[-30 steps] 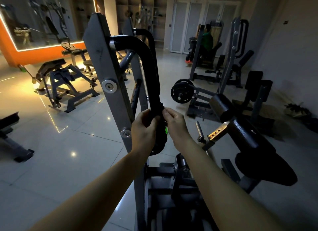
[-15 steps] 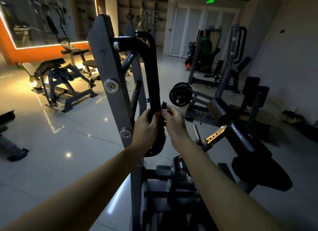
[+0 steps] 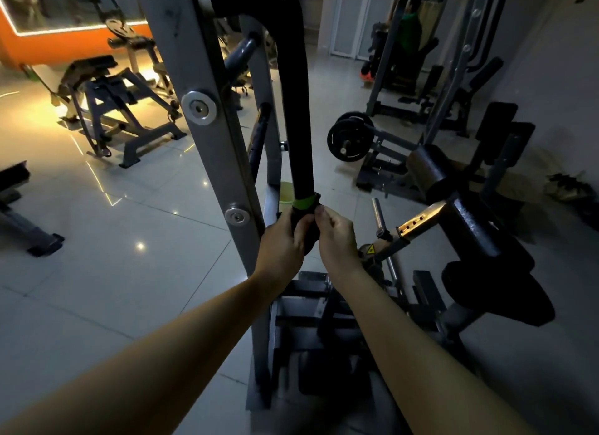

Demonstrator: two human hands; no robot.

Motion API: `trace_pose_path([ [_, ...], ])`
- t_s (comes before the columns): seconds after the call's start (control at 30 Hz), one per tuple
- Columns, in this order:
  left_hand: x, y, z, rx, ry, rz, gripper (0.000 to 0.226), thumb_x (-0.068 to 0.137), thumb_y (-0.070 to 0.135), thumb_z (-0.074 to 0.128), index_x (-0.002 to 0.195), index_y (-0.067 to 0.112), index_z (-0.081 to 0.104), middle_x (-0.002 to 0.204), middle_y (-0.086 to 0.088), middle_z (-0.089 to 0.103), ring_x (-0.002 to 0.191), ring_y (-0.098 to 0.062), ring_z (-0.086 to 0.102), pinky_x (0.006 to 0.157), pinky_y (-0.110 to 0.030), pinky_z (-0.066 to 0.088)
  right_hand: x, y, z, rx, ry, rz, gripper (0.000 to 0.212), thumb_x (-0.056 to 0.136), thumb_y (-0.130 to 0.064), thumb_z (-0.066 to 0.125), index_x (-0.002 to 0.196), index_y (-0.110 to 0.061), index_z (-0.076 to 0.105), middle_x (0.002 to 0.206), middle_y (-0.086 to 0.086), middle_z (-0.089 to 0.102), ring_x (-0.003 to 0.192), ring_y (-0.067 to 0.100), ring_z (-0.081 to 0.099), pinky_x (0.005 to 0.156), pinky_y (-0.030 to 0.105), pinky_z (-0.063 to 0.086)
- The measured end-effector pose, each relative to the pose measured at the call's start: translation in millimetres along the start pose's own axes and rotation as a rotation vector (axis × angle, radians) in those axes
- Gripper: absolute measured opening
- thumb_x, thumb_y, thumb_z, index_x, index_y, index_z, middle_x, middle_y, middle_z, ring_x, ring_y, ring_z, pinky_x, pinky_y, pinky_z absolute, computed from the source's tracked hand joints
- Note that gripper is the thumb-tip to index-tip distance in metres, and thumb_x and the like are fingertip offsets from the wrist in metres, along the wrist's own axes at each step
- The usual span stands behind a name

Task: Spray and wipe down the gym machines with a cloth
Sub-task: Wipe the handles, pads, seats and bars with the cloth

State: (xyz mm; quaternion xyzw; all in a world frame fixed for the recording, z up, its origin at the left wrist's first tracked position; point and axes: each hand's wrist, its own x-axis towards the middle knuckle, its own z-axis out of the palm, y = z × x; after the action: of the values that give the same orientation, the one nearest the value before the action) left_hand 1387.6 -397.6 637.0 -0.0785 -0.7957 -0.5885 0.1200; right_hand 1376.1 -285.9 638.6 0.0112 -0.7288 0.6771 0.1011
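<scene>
Left hand [image 3: 285, 240] and right hand [image 3: 337, 237] grip what looks a dark cloth [image 3: 303, 228] round the bar [image 3: 299, 110]; in this gloom, patches could go unwiped

Two bare arms fill the lower part of the frame. The left forearm [image 3: 194, 340] runs up from the lower left corner and the right forearm [image 3: 421, 340] from the lower right. Both are uncovered through wrist to the bare left hand [image 3: 283, 241] and right hand [image 3: 338, 237] at centre.
</scene>
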Motion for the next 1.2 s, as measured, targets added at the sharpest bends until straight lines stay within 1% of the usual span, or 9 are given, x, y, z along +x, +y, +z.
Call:
trace_pose_path([
  [0.2,-5,-17,6,0.087,-0.038,0.001,0.014,0.107,0.034,0.049,0.112,0.028,0.060,0.090,0.010,0.071,0.084,0.004,0.068,0.072,-0.015,0.052,-6,21,0,0.002,0.015,0.026,0.041,0.109,-0.033,0.044,0.081,-0.009,0.062,0.074,0.009,0.065,0.077,0.016,0.061,0.076,0.033,0.051],
  [0.3,-7,-33,11,0.169,-0.048,0.026,0.015,0.107,0.038,0.046,0.110,0.030,0.058,0.093,0.004,0.074,0.086,-0.015,0.072,0.077,-0.040,0.058,-9,34,2,0.025,0.033,0.048,0.052,0.104,-0.048,0.047,0.081,-0.004,0.061,0.076,0.025,0.063,0.075,0.031,0.060,0.076,0.049,0.051],
  [0.4,-8,-42,14,0.275,-0.058,0.052,0.023,0.107,0.044,0.041,0.110,0.027,0.056,0.094,0.000,0.073,0.086,-0.022,0.070,0.074,-0.046,0.055,-9,42,2,-0.004,0.033,0.036,0.065,0.101,-0.060,0.047,0.079,-0.001,0.060,0.075,0.030,0.062,0.078,0.046,0.058,0.078,0.057,0.049],
  [0.53,-10,-39,10,0.373,-0.099,0.016,0.044,0.101,0.059,0.031,0.111,0.026,0.059,0.095,0.002,0.072,0.085,-0.019,0.068,0.072,-0.043,0.055,-10,39,4,-0.048,0.029,0.038,0.061,0.101,-0.056,0.044,0.079,-0.002,0.061,0.074,0.025,0.065,0.071,0.034,0.059,0.071,0.043,0.047],
  [0.67,-12,-30,5,0.408,-0.126,-0.032,0.023,0.104,0.038,0.046,0.108,0.028,0.066,0.099,0.006,0.074,0.088,-0.016,0.067,0.073,-0.035,0.053,-15,23,2,-0.099,0.057,0.100,0.039,0.110,-0.036,0.043,0.077,-0.023,0.059,0.069,-0.002,0.062,0.068,0.011,0.055,0.065,0.026,0.043],
  [0.93,-25,-10,-5,0.449,-0.050,-0.059,0.022,0.102,0.020,0.051,0.099,0.019,0.072,0.082,-0.001,0.069,0.069,-0.016,0.061,0.063,-0.027,0.044,-19,18,-6,-0.175,0.110,0.214,0.045,0.094,-0.042,0.059,0.078,0.000,0.066,0.082,0.023,0.072,0.091,0.045,0.070,0.081,0.064,0.057],
  [1.0,-29,-5,-10,0.466,-0.042,-0.064,0.020,0.099,0.020,0.055,0.087,0.018,0.070,0.073,0.003,0.064,0.063,-0.014,0.058,0.056,-0.020,0.037,-26,2,-10,-0.129,0.136,0.252,0.031,0.096,-0.024,0.065,0.074,-0.004,0.068,0.087,0.024,0.074,0.094,0.044,0.071,0.083,0.059,0.060],
  [1.07,-32,2,-17,0.452,-0.076,-0.049,0.022,0.096,0.022,0.059,0.078,0.016,0.071,0.067,0.005,0.064,0.062,-0.016,0.062,0.055,-0.025,0.044,-31,-12,-19,-0.054,0.129,0.295,0.022,0.099,-0.011,0.065,0.077,-0.012,0.067,0.094,0.022,0.074,0.094,0.038,0.073,0.082,0.044,0.063],
  [1.2,-32,17,-40,0.166,-0.214,-0.097,0.033,0.094,0.023,0.066,0.061,0.020,0.071,0.054,0.009,0.065,0.053,-0.006,0.062,0.058,-0.030,0.049,-46,-30,-38,0.076,0.005,0.329,0.013,0.102,-0.010,0.061,0.091,-0.008,0.066,0.085,0.013,0.075,0.077,0.027,0.074,0.075,0.039,0.063],
])
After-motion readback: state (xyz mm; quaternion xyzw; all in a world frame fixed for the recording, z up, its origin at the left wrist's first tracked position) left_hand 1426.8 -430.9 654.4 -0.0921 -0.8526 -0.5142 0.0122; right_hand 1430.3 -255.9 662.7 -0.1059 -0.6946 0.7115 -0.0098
